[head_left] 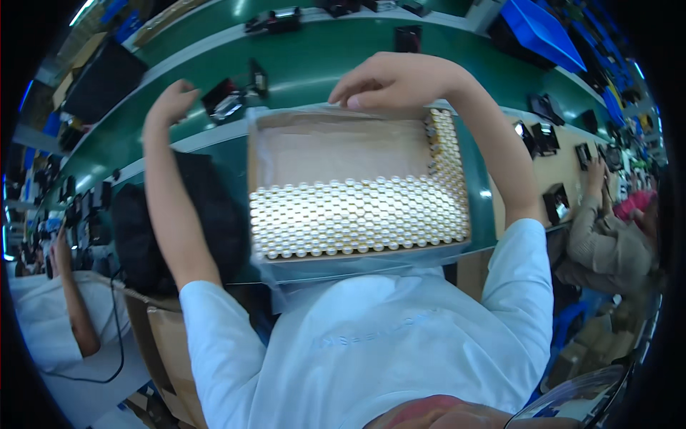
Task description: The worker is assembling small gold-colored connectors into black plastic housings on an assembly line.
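Observation:
A shallow cardboard box (343, 150) lined with clear plastic film (286, 268) lies in front of me. Small round-topped, silvery metal pieces (357, 214) stand in tight rows across its near half and up its right side. Over the far rim hangs my right hand (393, 82), fingers bent downward and thumb apart, with nothing visible in it. My left hand (173, 104) is raised beyond the box's far left corner with its fingers curled in. Whether it holds anything I cannot make out. Just right of it is a small black-and-red device (220, 99).
A black bag (182, 222) sits left of the box. Across the green bench (321, 53) are several small dark devices, with a blue bin (543, 32) at the far right. One person (614, 236) works at the right, another (68, 307) at the left.

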`<state>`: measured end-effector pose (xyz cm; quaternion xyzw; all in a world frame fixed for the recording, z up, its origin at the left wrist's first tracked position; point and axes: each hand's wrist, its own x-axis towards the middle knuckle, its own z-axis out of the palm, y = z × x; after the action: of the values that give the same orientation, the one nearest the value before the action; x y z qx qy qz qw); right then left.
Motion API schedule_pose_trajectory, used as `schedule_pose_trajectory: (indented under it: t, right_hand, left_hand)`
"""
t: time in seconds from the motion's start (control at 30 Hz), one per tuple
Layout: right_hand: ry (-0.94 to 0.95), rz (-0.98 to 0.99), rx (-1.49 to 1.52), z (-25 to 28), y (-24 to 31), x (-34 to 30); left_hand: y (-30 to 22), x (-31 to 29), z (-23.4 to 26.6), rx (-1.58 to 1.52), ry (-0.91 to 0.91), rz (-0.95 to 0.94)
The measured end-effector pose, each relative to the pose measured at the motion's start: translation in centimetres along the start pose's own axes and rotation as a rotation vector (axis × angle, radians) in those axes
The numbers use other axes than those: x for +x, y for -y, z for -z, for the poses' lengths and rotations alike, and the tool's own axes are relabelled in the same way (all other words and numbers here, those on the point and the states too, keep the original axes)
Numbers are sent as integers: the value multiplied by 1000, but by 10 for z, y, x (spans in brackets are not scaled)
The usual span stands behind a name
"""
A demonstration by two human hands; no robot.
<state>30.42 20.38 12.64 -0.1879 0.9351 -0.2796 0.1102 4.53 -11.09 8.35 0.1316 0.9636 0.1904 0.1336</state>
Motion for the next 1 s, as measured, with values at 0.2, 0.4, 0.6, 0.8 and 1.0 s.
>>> schedule_pose_trajectory:
  t: [0.2, 0.4, 0.6, 0.8, 1.0]
  right_hand:
    - [-19, 62, -26, -12, -20, -78]
    - [-226, 299, -33, -26, -46, -98]
    - [-315, 392, -3, -35, -81, -101]
    - [-148, 447, -115, -61, -82, -102]
    - [-34, 414, -183, -84, -92, -116]
  left_hand:
    - [73, 23, -18, 272, 114, 193]
    - [41, -46, -15, 499, 176, 149]
    - [-57, -96, -22, 310, 294, 240]
    - [-70, -87, -26, 441, 131, -4]
    - [-113, -79, -36, 496, 125, -229]
